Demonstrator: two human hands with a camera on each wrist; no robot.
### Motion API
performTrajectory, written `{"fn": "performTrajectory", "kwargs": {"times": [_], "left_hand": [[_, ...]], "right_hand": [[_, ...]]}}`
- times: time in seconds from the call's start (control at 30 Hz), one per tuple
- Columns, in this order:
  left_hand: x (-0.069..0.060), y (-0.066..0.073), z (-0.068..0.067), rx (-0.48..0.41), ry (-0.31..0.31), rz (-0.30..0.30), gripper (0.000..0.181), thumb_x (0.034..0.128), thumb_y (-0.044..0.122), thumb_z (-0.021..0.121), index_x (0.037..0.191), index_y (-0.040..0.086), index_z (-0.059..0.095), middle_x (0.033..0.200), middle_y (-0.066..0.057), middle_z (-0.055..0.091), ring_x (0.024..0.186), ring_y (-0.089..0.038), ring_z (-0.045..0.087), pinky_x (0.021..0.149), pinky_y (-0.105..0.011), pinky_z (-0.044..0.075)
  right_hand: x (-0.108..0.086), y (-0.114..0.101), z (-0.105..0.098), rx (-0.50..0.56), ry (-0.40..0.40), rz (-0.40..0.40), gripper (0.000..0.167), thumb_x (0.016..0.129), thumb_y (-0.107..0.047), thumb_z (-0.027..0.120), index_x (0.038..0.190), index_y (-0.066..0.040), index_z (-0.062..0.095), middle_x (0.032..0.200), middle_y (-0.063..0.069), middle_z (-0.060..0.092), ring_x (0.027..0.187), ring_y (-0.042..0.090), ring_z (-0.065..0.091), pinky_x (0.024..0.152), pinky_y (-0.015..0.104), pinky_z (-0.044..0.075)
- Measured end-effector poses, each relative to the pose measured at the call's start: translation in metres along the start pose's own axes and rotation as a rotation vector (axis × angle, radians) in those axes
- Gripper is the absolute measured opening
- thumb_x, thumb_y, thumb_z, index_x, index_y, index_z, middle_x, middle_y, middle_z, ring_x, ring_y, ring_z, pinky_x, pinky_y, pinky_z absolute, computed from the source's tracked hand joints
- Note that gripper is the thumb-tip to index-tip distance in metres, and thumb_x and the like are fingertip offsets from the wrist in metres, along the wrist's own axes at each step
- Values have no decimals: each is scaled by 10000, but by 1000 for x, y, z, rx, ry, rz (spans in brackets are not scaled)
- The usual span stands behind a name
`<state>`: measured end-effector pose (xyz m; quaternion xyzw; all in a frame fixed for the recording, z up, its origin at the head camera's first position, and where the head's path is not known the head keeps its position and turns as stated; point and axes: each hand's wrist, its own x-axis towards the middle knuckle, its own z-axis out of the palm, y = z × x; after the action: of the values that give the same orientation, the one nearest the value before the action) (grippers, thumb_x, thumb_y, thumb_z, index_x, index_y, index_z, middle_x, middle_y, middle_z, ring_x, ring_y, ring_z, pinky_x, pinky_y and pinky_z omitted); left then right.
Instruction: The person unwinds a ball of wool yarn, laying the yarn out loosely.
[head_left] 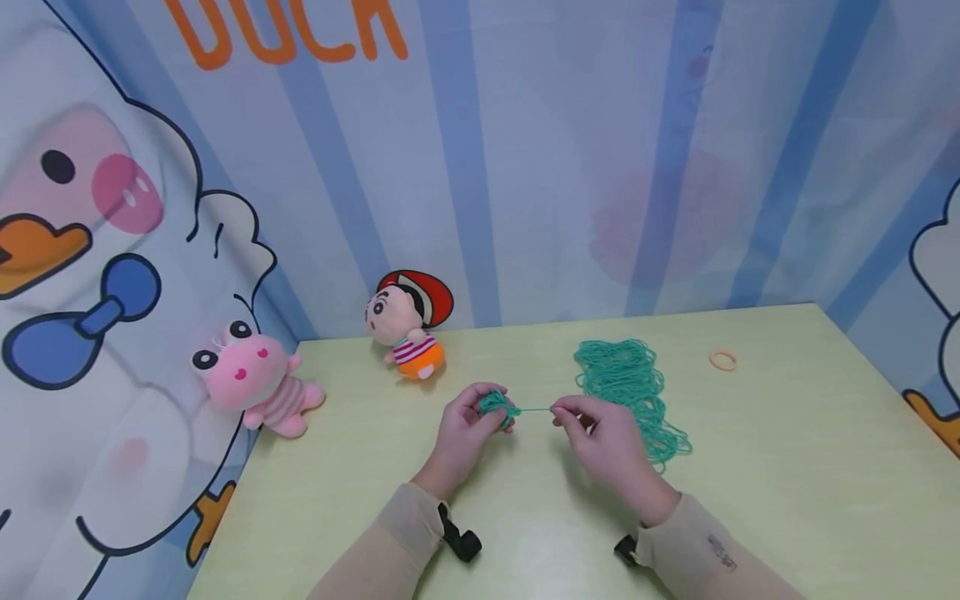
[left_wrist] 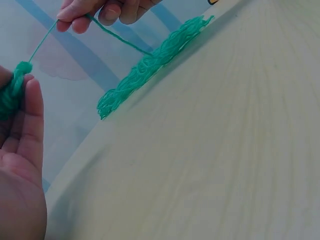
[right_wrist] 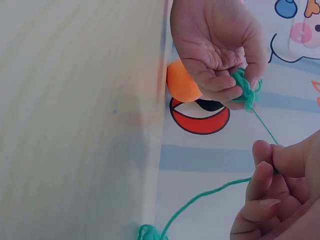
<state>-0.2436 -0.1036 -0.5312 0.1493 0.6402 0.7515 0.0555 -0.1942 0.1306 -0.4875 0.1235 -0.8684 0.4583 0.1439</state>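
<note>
- We look down at a pale bench (head_left: 787, 467); a loose, looped heap of green yarn (head_left: 618, 375) lies right of centre, beyond the right hand (head_left: 609, 442).
- To the left, the left hand (head_left: 459, 429) holds a small bundle of green yarn (head_left: 495, 404), fingers and thumb curled round it.
- The right hand's fingers pinch a taut strand (head_left: 535, 409) that runs to the bundle; from that pinch, a slack strand (right_wrist: 200, 196) droops to the heap.
- We judge that too hard a pull could cinch the bundle's loops or draw it out of the left fingers.
- Should the left fingers loosen, the bundle might spring apart, since we see nothing tied round it.
- A slipping right pinch would probably let the taut strand sag and its winding go loose.
- The heap's loops cross one another, so a quick tug could snag them into a knot.
- The right hand overlaps the heap in our head view; sweeping sideways, it might catch loops and drag them along.
</note>
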Motion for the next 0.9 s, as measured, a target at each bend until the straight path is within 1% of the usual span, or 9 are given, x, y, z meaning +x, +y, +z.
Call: {"fn": "performTrajectory", "kwargs": {"times": [0.07,0.17,0.3,0.4,0.5,0.6,0.73,0.83,0.9], "left_hand": [[0,0,0,13,18,6,333,1038,-29,668,1331,-141,556,1096,-10,730,919,-103,746,900,-248,660],[0,0,1,17,30,6,318,998,-72,688,1288,-130,572,1092,-26,707,941,-98,758,929,-239,653],[0,0,1,22,3,-22,373,958,-136,683,1310,-175,565,1146,-131,683,974,-92,767,951,-239,647],[1,-2,0,53,-6,-52,357,957,-136,709,1302,-142,617,1223,-204,707,1015,-86,776,968,-240,641],[2,-1,-1,88,-2,-73,322,963,-90,756,1272,-59,676,1269,-206,747,1055,-104,784,989,-252,637],[2,-1,-1,125,9,-84,303,957,-33,803,1239,10,702,1212,-117,786,1063,-129,775,998,-248,635],[2,-1,-1,170,30,-84,283,946,4,833,1195,50,706,1131,-3,765,1021,-135,732,964,-213,625],[2,-2,0,146,27,-80,244,956,-8,817,1152,53,685,1168,-29,743,961,-128,734,894,-220,638],[3,-3,1,87,7,-82,219,974,-21,792,1126,50,651,1220,-120,758,923,-129,763,867,-249,659]], "right_hand": [[-1,2,-1,18,20,-3,99,1040,-108,753,1077,-108,845,911,1,837,705,31,659,614,214,526],[-2,5,-1,46,54,10,104,1032,-77,755,1083,-83,845,914,12,838,711,29,663,621,204,529],[-3,8,-1,66,103,-5,105,1022,-55,760,1083,-61,845,914,20,841,705,45,672,617,198,525],[-3,9,1,75,112,-43,100,1022,-64,763,1072,-79,848,907,12,839,689,59,681,606,203,528],[-3,11,3,78,96,-77,94,1024,-76,764,1070,-92,844,906,9,835,674,46,671,593,212,532],[-3,12,5,74,68,-88,92,1032,-92,759,1077,-104,838,912,8,831,672,14,649,597,218,542],[-3,11,5,69,27,-57,93,1043,-116,751,1093,-115,829,918,2,826,658,11,617,592,228,544],[-3,10,5,66,0,-24,102,1047,-133,748,1113,-124,826,914,-10,824,643,26,596,575,230,526],[-4,10,5,65,-4,-11,113,1051,-139,744,1128,-121,825,912,-16,825,646,32,596,574,233,522]]}}
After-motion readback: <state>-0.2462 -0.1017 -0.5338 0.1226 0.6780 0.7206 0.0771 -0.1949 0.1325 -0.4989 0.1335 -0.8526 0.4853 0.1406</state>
